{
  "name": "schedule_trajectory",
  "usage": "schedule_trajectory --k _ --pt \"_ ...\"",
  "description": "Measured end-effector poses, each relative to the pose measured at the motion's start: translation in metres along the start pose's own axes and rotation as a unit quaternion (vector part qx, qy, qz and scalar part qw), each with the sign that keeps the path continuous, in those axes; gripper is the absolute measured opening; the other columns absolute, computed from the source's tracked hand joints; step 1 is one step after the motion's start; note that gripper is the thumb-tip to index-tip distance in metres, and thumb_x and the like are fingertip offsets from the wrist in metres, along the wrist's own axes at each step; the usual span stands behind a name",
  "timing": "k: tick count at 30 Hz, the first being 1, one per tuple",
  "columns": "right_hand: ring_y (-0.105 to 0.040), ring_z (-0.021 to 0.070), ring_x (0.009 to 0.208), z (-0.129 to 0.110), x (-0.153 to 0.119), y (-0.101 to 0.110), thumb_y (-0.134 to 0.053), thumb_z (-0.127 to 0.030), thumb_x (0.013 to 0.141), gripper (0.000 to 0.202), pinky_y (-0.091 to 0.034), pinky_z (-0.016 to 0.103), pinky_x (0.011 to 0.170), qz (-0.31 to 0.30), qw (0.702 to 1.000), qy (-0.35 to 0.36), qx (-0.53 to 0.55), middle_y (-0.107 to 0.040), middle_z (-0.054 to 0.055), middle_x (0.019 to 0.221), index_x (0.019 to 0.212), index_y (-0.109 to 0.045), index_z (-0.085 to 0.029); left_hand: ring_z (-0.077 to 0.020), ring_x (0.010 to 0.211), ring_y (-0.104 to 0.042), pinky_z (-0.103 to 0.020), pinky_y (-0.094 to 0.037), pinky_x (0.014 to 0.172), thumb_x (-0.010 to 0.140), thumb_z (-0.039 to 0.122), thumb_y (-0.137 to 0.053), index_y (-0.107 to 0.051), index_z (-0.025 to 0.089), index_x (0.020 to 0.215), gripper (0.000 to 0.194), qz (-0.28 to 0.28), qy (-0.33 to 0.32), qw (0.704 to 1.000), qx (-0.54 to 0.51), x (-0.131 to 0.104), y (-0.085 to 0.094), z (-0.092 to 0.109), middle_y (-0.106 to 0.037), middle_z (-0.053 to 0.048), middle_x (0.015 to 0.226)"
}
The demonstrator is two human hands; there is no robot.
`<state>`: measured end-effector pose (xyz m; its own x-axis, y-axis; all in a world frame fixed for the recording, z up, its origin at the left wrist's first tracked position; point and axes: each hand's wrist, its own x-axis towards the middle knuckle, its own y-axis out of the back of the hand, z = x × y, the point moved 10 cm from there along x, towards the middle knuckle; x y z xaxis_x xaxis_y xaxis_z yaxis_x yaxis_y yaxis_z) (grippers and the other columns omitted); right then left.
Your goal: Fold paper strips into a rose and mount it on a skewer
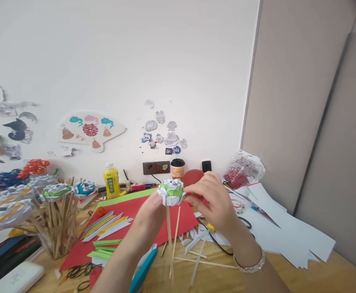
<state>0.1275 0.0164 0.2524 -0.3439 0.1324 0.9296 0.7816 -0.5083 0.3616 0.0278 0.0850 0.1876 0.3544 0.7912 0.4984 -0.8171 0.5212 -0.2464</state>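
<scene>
A white and green paper flower (172,193) on a flat wooden stick (169,234) is held upright in front of me. My left hand (152,208) is closed around its left side, the thumb pressing on the outer petals. From the right, my right hand (214,200) has its thumb and bent fingers at the flower's right edge, pinching a petal. The fingertips partly hide that petal. Below lie a loose thin stick (176,228), folded white paper strips (198,262) and a teal tool (143,270), partly behind my left forearm.
Red paper (74,253) bears folded coloured strips (106,226). A container of sticks (56,228) with paper flowers stands left, a yellow bottle (112,182) behind. A lidded cup (177,169) stands by the wall. White sheets (300,232) and scissors (266,215) lie right.
</scene>
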Motion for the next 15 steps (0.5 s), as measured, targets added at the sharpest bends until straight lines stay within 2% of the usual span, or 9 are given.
schedule_trajectory --k 5,10,15 --pt "-0.047 0.0138 0.065 0.000 -0.001 -0.005 -0.049 -0.028 0.092 0.017 -0.036 0.032 0.074 -0.023 1.000 -0.007 0.003 -0.058 -0.002 0.066 0.078 -0.055 -0.020 -0.0272 0.127 -0.038 -0.040 -0.030 0.104 0.089 0.036 -0.046 -0.050 0.025 0.125 0.038 0.009 0.003 1.000 0.025 -0.001 0.001 -0.001 -0.051 -0.004 0.133" --pt "-0.046 0.0134 0.065 -0.003 0.000 -0.007 -0.048 -0.030 0.092 0.017 -0.037 0.032 0.074 -0.036 0.999 0.002 0.001 -0.057 -0.002 0.067 0.081 -0.055 -0.019 -0.0272 0.128 -0.036 -0.038 -0.031 0.103 0.090 0.037 -0.044 -0.053 0.025 0.122 0.036 0.009 -0.007 1.000 0.020 0.000 -0.001 -0.002 -0.050 -0.003 0.134" --pt "-0.046 0.0141 0.065 -0.015 0.000 -0.003 -0.049 -0.020 0.091 0.015 -0.037 0.034 0.075 0.000 0.998 0.039 -0.059 -0.059 0.000 0.066 0.078 -0.055 -0.018 -0.0255 0.127 -0.037 -0.036 -0.031 0.103 0.091 0.034 -0.041 -0.050 0.025 0.125 0.036 0.011 -0.025 1.000 0.001 0.000 -0.001 0.002 -0.051 -0.003 0.132"
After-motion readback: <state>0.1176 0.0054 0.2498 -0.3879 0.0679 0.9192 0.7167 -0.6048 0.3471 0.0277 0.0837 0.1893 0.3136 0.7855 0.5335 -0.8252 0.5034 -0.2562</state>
